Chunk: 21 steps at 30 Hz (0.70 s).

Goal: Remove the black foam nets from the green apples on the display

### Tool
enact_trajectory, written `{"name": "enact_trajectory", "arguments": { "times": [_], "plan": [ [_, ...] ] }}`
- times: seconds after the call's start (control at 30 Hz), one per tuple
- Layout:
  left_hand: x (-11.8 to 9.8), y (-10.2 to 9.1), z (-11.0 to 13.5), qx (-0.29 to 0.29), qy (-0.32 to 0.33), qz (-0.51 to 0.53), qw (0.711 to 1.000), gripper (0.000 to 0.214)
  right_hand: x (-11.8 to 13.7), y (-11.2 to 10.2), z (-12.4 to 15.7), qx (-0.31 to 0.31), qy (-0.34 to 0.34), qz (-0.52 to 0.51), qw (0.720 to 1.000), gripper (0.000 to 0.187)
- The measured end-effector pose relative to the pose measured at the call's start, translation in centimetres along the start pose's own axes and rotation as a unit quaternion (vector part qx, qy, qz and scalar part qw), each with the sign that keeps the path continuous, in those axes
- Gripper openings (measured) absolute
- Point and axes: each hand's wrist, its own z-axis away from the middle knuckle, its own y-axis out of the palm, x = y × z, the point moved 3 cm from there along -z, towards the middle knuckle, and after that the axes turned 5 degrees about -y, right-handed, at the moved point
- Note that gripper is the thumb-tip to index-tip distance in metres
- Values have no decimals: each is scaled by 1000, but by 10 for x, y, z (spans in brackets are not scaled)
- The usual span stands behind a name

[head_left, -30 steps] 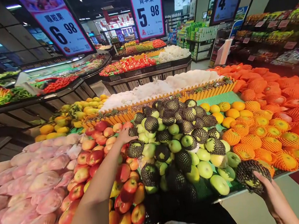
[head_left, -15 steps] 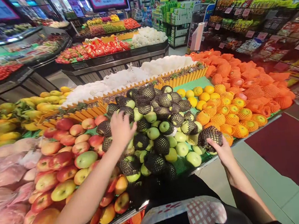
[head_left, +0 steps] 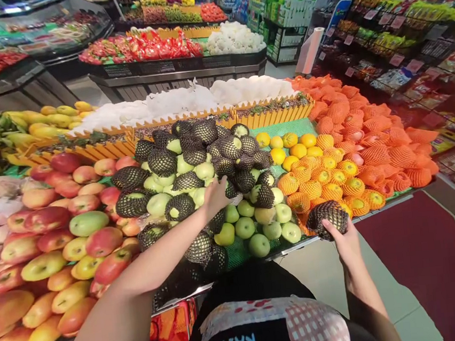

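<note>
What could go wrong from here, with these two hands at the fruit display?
The black-netted fruit in the right hand is by the display's front edge; if the grip loosens, it might fall to the tiled floor.

The left hand is at the heaped fruit, so disturbing one piece could set others rolling; the loose green apples near the edge seem most exposed.

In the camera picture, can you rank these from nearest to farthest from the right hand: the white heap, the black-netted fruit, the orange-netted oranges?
1. Black-netted fruit: in the right hand's grip.
2. Orange-netted oranges: just beyond, on the stand.
3. White heap: farther back, behind the orange fence.
</note>
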Motion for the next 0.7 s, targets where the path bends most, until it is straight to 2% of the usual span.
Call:
{"name": "enact_trajectory", "arguments": {
  "times": [0.1, 0.2, 0.3, 0.37, 0.47, 0.53, 0.6, 0.7],
  "plan": [
    [0, -10, 1, -8, -16, 3, 1000, 86, -9, -24, -23, -14, 23, 24, 999, 69],
    [0, -29, 7, -39, -41, 9, 998, 84, -11, -33, -47, -7, 23, 35, 999, 69],
    [8, -60, 21, -97, -62, 26, 993, 83, -3, -26, -69, 7, 4, 13, 1000, 72],
    [23, -85, 36, -159, -73, 50, 983, 82, 8, -13, -78, 16, -19, 0, 1000, 74],
    [62, -119, 62, -253, -118, 76, 957, 81, 21, 12, -85, 27, -49, -8, 998, 75],
    [96, -134, 77, -286, -171, 72, 940, 82, 23, 30, -86, 41, -60, -14, 997, 72],
    [132, -142, 87, -300, -219, 62, 927, 83, 21, 46, -84, 61, -70, -24, 995, 69],
    [178, -146, 90, -289, -265, 37, 919, 82, 18, 65, -75, 79, -75, -36, 993, 70]
  ]
}}
